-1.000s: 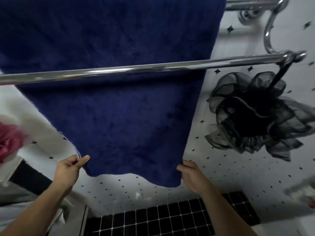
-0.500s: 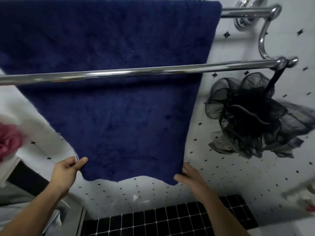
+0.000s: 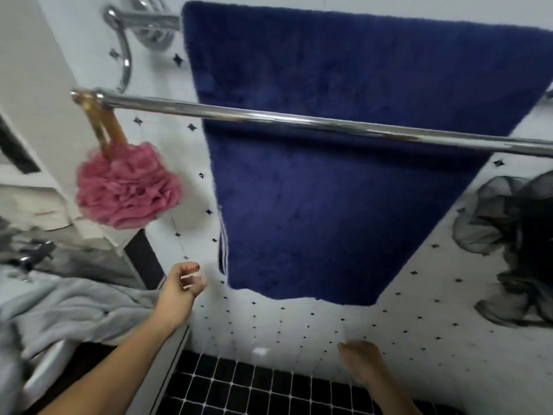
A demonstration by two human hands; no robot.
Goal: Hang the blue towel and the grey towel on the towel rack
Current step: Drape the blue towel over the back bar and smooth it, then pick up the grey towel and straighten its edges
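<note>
We see the blue towel (image 3: 344, 175) draped over the towel rack (image 3: 299, 119)'s back bar, behind its front bar. Both hands are empty: our left hand (image 3: 182, 284) loosely open below the rack, our right hand (image 3: 360, 365) lower and blurred. The grey towel (image 3: 68, 307) lies crumpled left of the rack; grabbing it bunched risks an uneven drape that slides off, or a brush against the pink loofah (image 3: 127, 187).
</note>
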